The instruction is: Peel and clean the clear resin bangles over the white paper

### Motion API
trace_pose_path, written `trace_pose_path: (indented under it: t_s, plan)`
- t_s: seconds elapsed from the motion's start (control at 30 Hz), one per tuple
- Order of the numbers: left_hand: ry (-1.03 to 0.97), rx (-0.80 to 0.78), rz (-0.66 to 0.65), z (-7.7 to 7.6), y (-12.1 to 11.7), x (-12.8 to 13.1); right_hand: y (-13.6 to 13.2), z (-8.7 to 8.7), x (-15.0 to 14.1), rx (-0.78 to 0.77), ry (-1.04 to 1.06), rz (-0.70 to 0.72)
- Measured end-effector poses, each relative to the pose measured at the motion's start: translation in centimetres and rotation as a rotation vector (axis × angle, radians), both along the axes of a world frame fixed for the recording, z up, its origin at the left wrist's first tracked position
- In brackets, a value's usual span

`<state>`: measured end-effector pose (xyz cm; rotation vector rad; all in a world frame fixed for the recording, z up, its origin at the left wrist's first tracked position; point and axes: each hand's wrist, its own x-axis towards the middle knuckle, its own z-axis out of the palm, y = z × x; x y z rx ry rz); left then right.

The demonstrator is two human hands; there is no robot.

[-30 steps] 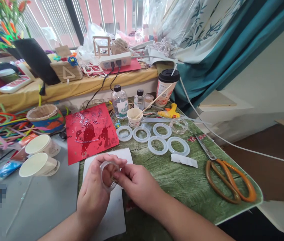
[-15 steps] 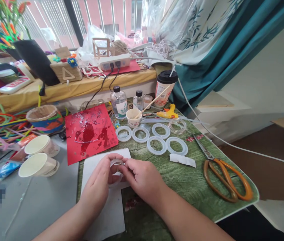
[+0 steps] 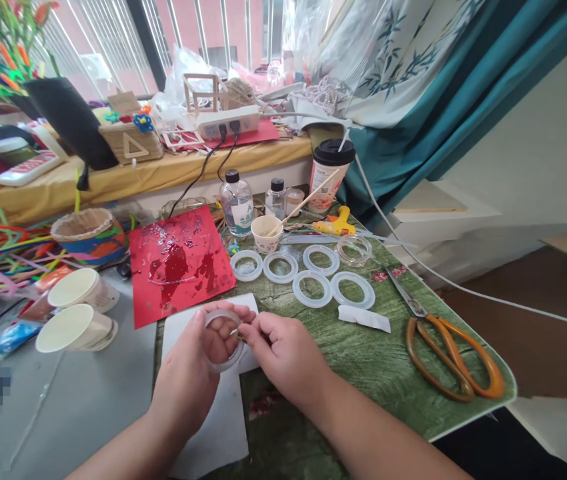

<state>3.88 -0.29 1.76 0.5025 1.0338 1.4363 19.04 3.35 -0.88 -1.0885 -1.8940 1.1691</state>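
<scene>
The translucent ring [image 3: 224, 367] is held tilted, its opening partly facing the viewer, above a white sheet [image 3: 223, 417] on the green worktop [image 3: 373, 373]; clock directions are taken from this ring, with twelve toward the window. The left hand [image 3: 191, 367] is partly curled, gripping the ring from the nine-o'clock side, its fingers bent around the far side and visible through the opening. The right hand [image 3: 283, 353] is at three o'clock, its thumb and fingers closed in a pinch on a small brownish piece [image 3: 241, 336] beside the ring's rim; most of the piece is hidden. Five white rings [image 3: 313, 304] lie flat at two o'clock. Farther off at three o'clock lie a crumpled white strip [image 3: 364, 319] and orange-handled scissors [image 3: 433, 319], their blades pointing away. A small paper cup [image 3: 266, 241] containing a slanting stick [image 3: 308, 199] stands at one o'clock, and a labelled bottle [image 3: 237, 210] at twelve. A wet red sheet [image 3: 181, 267] occupies eleven o'clock; two tilted paper cups [image 3: 93, 327] lie at nine.
</scene>
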Motion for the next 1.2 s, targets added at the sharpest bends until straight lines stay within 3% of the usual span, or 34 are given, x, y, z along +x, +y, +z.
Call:
trace_pose_path:
  t_s: [0.1, 0.27, 0.43, 0.67, 0.8, 0.97, 1.1, 1.2]
  plan:
    - [-0.048, -0.022, 0.042, 0.3, 0.0, 0.1, -0.1, 0.0, -0.2, -0.005, -0.001, 0.059]
    - [-0.063, 0.009, 0.056, 0.0, -0.3, 0.2, -0.2, -0.1, -0.4, -0.019, 0.027, -0.054]
    - [-0.039, 0.034, 0.072, -0.4, -0.5, 0.3, -0.2, 0.1, -0.1, 0.016, -0.002, 0.054]
    - [-0.100, 0.042, 0.071, 0.2, -0.5, 0.2, -0.6, 0.1, 0.0, 0.047, -0.090, 0.150]
    - [-0.088, 0.096, 0.062, 0.2, -0.8, 0.1, -0.8, 0.0, -0.1, 0.072, -0.066, 0.078]
    - [-0.028, 0.111, 0.053, -0.1, -1.5, 0.3, -0.9, 0.2, -0.2, 0.019, -0.043, 0.169]
    - [-0.016, 0.122, 0.049, 0.1, -1.5, 0.3, -1.1, 0.4, -0.2, 0.025, -0.021, 0.099]
    - [-0.012, 0.136, 0.104, 0.6, -1.4, 0.3, -1.3, 0.6, -0.3, -0.018, -0.059, 0.241]
